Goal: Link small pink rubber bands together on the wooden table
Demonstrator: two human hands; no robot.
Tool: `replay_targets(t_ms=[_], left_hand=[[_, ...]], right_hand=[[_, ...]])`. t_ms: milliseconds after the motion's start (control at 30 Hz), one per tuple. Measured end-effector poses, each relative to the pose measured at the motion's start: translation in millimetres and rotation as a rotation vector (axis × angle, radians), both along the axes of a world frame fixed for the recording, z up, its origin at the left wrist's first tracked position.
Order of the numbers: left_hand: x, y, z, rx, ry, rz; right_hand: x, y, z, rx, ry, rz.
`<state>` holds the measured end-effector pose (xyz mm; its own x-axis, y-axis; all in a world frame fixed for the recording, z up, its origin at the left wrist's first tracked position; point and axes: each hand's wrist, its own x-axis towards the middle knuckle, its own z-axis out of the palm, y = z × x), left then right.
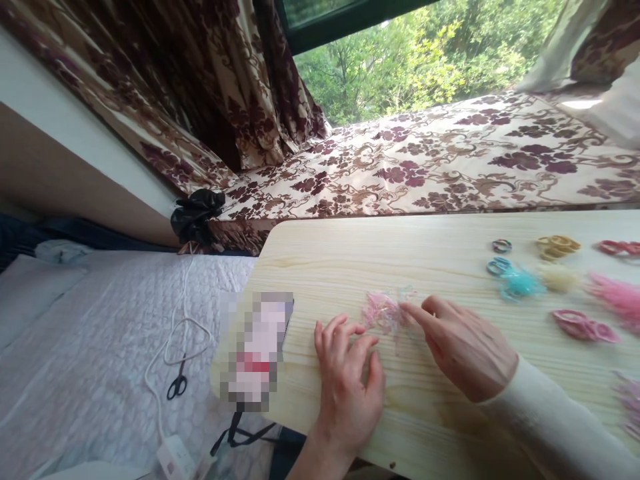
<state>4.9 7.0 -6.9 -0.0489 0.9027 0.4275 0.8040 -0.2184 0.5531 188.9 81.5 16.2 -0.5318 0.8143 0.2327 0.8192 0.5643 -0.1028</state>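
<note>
A small loose pile of clear pink elastic bands (pixel 381 312) lies on the light wooden table (pixel 320 260); a few bluish, clear ones are at its right side. My right hand (pixel 455 343) reaches in from the right, its index finger stretched out and touching that side of the pile. Its other fingers are bent and partly hidden. Just in front of the pile rests my left hand (pixel 347 383), fingers spread and slightly curved over the table, holding nothing.
Toward the right are a turquoise pile (pixel 523 283), a cream pile (pixel 559 277), a pink pile (pixel 617 293), pink hair ties (pixel 585 326) and mustard hair ties (pixel 557 247). A blurred-out phone-like object (pixel 260 353) lies at the left edge. Scissors (pixel 177 387) and a white cable lie on the bed.
</note>
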Motion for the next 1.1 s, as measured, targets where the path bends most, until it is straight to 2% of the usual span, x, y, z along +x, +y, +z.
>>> replay_targets(t_ms=[133, 200, 333, 433, 533, 733, 967, 1100], left_hand=[[-1.0, -0.3, -0.6, -0.009, -0.014, -0.026], [-1.2, -0.4, -0.6, -0.009, -0.022, -0.043], [-0.9, -0.9, 1.2, -0.019, -0.028, -0.077], [-0.6, -1.6, 2.5, -0.028, -0.010, -0.084], [-0.6, -2.2, 2.5, -0.014, 0.011, -0.072], [0.8, -1.0, 4.1, -0.010, 0.010, -0.051], [1.3, -0.2, 4.1, -0.013, 0.019, -0.050], [0.9, -0.1, 2.6, -0.005, 0.023, -0.051]], right_hand=[[17.9, -29.1, 10.1, -0.069, 0.088, 0.024], [27.1, -43.8, 14.8, -0.074, 0.135, -0.009], [27.4, -56.2, 11.5, -0.083, 0.166, -0.046], [15.2, -54.6, 4.9, -0.042, 0.130, -0.024], [8.1, -54.1, 6.3, -0.008, 0.083, -0.003], [20.0, -56.7, 18.0, 0.017, 0.139, 0.035], [15.1, -26.2, 2.9, 0.041, 0.110, 0.027], [26.3, -24.4, 3.7, 0.028, 0.087, 0.037]])
